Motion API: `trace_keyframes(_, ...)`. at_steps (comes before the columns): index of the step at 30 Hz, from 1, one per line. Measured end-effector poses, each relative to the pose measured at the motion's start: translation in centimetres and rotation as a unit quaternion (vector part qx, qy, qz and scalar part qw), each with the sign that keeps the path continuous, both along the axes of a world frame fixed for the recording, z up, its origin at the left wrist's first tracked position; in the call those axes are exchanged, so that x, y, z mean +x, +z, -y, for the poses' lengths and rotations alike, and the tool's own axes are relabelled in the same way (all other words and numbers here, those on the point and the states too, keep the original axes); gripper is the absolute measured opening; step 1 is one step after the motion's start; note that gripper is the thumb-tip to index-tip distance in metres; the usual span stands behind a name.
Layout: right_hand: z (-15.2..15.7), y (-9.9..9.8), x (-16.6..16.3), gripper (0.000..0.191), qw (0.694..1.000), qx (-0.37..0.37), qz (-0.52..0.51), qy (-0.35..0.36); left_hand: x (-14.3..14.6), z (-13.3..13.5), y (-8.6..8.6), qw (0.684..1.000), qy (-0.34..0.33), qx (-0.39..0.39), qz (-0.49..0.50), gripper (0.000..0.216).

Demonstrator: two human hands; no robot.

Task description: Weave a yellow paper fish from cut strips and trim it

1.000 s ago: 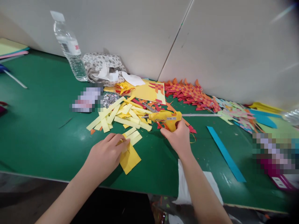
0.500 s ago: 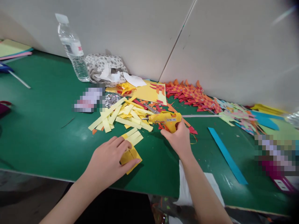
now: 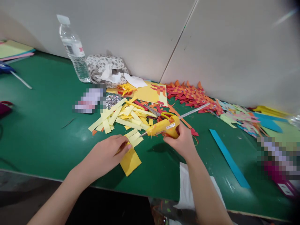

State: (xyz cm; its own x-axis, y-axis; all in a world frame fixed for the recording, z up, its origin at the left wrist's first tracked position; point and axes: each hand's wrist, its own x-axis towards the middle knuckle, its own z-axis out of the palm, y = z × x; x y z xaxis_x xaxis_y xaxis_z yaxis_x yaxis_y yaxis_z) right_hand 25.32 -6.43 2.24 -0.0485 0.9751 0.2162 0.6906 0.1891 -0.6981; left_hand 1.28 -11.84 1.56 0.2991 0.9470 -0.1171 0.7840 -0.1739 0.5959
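Note:
My right hand (image 3: 181, 142) grips a yellow glue gun (image 3: 164, 127), lifted off the green table (image 3: 42, 131) with its nozzle tilted down-left toward pale yellow strips. A glue stick (image 3: 194, 110) pokes out of its back. My left hand (image 3: 105, 156) lies on a folded yellow paper piece (image 3: 130, 161), its fingertips pinched on the piece's upper edge beside the strips (image 3: 133, 137) woven into it. A loose heap of pale yellow paper strips (image 3: 119, 117) spreads just beyond both hands.
A water bottle (image 3: 73, 50) and a patterned cloth (image 3: 103, 67) stand by the back wall. Woven red-orange paper fish (image 3: 192, 95) and pastel ones (image 3: 241, 117) lie at the right. A blue strip (image 3: 228, 157) lies right of my arm. Scissors (image 3: 152, 110) rest amid scraps.
My right hand has lifted the glue gun off the table and tipped its nozzle down toward the yellow piece. My left hand shifted slightly on the paper.

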Motion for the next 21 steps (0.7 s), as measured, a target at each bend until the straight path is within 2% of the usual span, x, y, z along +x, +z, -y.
trace_keyframes(3,0.2,-0.1,-0.2,0.033,0.996,-0.023,0.054,0.062,-0.5,-0.5,-0.1,0.999,-0.001,-0.022,0.024,0.033)
trace_keyframes(7,0.3,-0.8,-0.8,0.039,0.985,-0.034,0.112,0.124,-0.5,-0.8,-0.4,0.999,0.006,-0.018,0.027,0.035)
trace_keyframes(12,0.2,-1.6,-1.0,0.043,0.982,-0.02,0.139,0.124,-0.4,-0.8,-0.5,0.999,0.013,-0.022,0.031,0.035)
trace_keyframes(21,0.2,-1.4,-1.0,0.04,0.984,-0.016,0.133,0.117,-0.4,-0.8,-0.5,0.999,0.012,-0.02,0.024,0.035)
